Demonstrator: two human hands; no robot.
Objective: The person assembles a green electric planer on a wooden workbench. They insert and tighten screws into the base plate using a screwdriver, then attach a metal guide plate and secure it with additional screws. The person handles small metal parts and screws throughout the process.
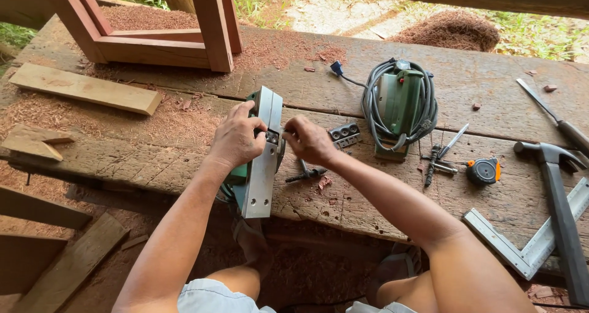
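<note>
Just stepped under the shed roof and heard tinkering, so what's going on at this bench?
A person sits at a rough, sawdust-strewn wooden workbench with a green electric planer turned sole-up. Their left hand steadies its metal body while the right hand works with its fingertips at the blade slot in the middle. A small dark wrench lies just below the right hand, a grey metal plate beside it. A second green power tool wrapped in its grey cord sits further right, untouched.

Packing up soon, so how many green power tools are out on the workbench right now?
2. One planer lies upturned under the left hand and right hand; the second tool, cord-wrapped, sits further right. Others may lie out of view.
</note>
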